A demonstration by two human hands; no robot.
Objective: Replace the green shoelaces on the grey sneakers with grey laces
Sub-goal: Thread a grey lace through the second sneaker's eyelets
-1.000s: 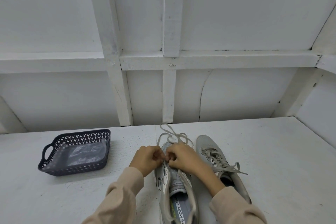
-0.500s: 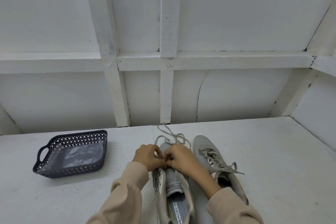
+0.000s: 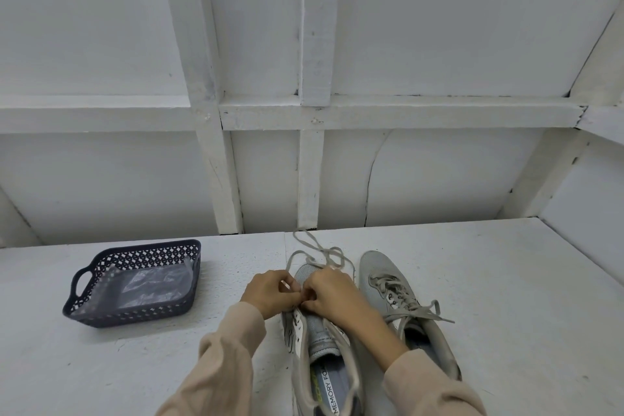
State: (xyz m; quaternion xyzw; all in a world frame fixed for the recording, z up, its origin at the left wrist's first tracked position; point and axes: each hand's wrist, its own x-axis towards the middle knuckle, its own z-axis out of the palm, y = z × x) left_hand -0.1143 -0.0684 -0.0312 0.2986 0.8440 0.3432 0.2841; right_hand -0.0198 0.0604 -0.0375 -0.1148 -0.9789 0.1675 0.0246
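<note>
From the head camera, both hands are meeting over the front of the open sneaker (image 3: 320,341), which is lying on the white table (image 3: 506,314) with its toe pointing away from the person. The left hand (image 3: 270,294) and right hand (image 3: 332,297) are each curling their fingers in towards the lowest eyelets. They seem to be pinching the grey lace (image 3: 317,250) there, though the exact contact is hiding under the knuckles. The rest of that lace is trailing in loose loops on the table past the toe.

Just beside it, on the person's right, the laced sneaker (image 3: 374,267) is sitting with a grey lace already threaded and its ends hanging loose. No green lace is showing anywhere.

Well off to the left, a dark basket (image 3: 141,312) is holding a clear plastic bag (image 3: 155,287).

By the look of it, the person is threading the first rows of the second shoe. The upper eyelets are standing empty and the tongue is exposed. The next move is probably calling for feeding one lace tip through the next eyelet up. Then the slack would need pulling through so that both ends are coming out even.
</note>
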